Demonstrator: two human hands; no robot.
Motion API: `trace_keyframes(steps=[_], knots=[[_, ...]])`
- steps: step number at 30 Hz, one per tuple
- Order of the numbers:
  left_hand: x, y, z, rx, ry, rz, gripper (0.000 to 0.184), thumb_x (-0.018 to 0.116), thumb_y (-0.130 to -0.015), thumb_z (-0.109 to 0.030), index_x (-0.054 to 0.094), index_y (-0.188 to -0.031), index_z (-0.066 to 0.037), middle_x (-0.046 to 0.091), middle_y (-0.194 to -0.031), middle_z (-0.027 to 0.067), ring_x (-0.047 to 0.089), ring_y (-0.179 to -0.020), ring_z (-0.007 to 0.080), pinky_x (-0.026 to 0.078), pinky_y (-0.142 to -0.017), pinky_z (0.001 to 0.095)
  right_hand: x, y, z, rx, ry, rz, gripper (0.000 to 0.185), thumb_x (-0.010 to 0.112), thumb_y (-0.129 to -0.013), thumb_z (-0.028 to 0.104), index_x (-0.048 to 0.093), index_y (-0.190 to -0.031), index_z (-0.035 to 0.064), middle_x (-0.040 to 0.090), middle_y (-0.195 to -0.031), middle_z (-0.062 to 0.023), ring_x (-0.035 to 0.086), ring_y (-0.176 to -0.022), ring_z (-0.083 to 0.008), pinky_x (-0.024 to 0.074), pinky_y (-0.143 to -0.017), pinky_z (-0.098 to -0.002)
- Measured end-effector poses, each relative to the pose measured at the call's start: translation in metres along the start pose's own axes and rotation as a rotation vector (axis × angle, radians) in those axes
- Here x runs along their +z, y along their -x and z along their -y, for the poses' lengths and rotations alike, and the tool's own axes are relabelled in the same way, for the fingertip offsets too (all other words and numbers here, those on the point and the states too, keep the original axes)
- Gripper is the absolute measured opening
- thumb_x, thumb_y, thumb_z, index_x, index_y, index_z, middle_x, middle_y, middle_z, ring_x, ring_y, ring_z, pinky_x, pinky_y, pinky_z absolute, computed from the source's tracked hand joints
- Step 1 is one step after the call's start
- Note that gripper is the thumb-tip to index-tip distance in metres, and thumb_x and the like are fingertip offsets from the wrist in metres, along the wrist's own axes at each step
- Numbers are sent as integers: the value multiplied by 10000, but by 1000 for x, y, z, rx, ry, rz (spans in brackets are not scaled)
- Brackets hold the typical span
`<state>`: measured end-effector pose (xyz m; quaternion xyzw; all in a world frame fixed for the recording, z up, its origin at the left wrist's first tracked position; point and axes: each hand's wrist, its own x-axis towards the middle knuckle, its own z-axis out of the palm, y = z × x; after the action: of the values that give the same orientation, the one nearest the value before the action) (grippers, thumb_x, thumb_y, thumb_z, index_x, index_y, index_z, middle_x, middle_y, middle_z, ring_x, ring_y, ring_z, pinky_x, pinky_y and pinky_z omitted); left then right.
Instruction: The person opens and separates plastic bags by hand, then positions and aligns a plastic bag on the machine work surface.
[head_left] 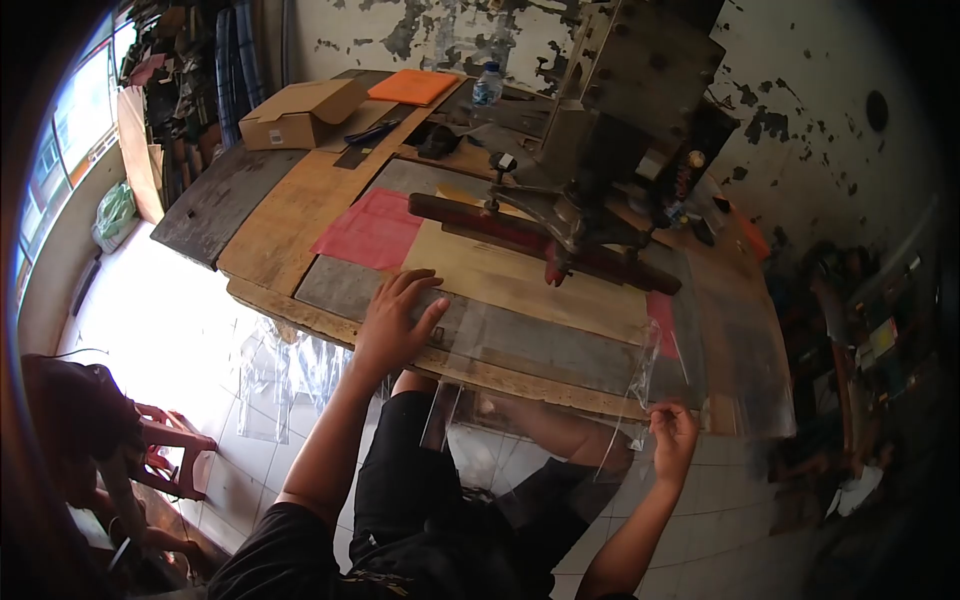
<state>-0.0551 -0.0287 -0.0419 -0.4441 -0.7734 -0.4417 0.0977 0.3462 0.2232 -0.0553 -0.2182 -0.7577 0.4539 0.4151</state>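
My left hand (398, 318) lies near the front edge of the worktable (390, 350), fingers spread and nothing gripped. Beyond its fingertips are a pink sheet (368, 230) and a yellow sheet (500, 268) on a grey board. At the table's front right, my right hand (675, 432) pinches the edge of a clear plastic sheet (643, 375). This sheet lies partly on the board and hangs over the edge above my lap; its outline is hard to make out. Over the yellow sheet sits the long dark-red bar (490, 228) of a press machine (625, 110).
A cardboard box (290, 118), an orange sheet (412, 87) and a water bottle (487, 88) stand at the back. More clear plastic (265, 395) hangs below the table's left front. Another person (80, 430) is at the lower left beside a red stool (175, 455).
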Motion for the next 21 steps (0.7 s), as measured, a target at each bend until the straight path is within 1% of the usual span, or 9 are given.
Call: trace_keyframes(steps=[4,7,10,12,14,16,17,18,21], knots=[[1,1,10,40,78,51,531,531,-1095,-470,703,-1305,-14,695,-1338,200,553,-1372,392,392,-1184,497,1,14,-14,-14,-70,-36,148,727,-1049,170,694,-1047,26,673,-997,-29,556,-755,-70,453,-685,-238],[2,10,-1,-157,295,161,603,470,-1121,-489,675,-1328,39,668,-1393,241,574,-1356,376,396,-1175,455,12,17,-15,-27,-169,-128,190,742,-1039,190,673,-1089,20,675,-976,-34,555,-761,-76,449,-694,-246],[-5,8,-14,-531,614,133,589,475,-1127,-447,660,-1326,76,694,-1338,254,623,-1283,323,429,-1127,408,21,6,-7,-9,-209,-161,177,728,-1045,171,668,-1122,24,679,-987,-29,555,-756,-75,450,-691,-246],[-10,-11,1,-251,647,402,566,492,-1108,-384,617,-1371,102,738,-1231,227,661,-1196,274,464,-1067,363,27,-3,-1,38,-219,-208,128,711,-1050,120,672,-1104,11,668,-956,-28,565,-752,-74,483,-685,-258],[-22,-17,-10,-299,514,386,469,535,-1072,-286,618,-1359,76,766,-1156,176,691,-1140,245,499,-1018,361,29,-9,-5,51,-246,-183,113,706,-1049,106,669,-1108,16,673,-987,-30,579,-777,-75,492,-707,-254],[-12,-25,12,-225,780,505,353,568,-1045,-205,636,-1304,25,773,-1160,140,696,-1112,215,511,-1006,352,36,-15,-10,-25,-209,-102,96,696,-1054,97,671,-1105,20,674,-1087,-45,592,-822,-80,489,-732,-233],[-9,-25,19,-275,865,492,257,584,-1043,-172,649,-1237,-16,771,-1153,99,694,-1094,177,526,-992,341,34,-15,-13,-2,-222,-48,124,726,-1022,101,671,-1102,24,656,-1183,-77,620,-979,-138,511,-870,-297],[-4,-24,24,-277,863,492,257,584,-1043,-172,649,-1237,-16,771,-1153,99,694,-1094,177,526,-992,341,34,-16,-15,-1,-224,-47,124,726,-1022,101,671,-1102,24,656,-1183,-77,620,-979,-138,511,-870,-297],[7,-16,19,-502,851,348,271,603,-1068,-189,649,-1267,-11,758,-1132,76,698,-1073,166,527,-999,326,38,-17,-20,-48,-149,135,254,807,-907,145,665,-1082,27,625,-1348,-147,556,-1312,-270,403,-1137,-456]])
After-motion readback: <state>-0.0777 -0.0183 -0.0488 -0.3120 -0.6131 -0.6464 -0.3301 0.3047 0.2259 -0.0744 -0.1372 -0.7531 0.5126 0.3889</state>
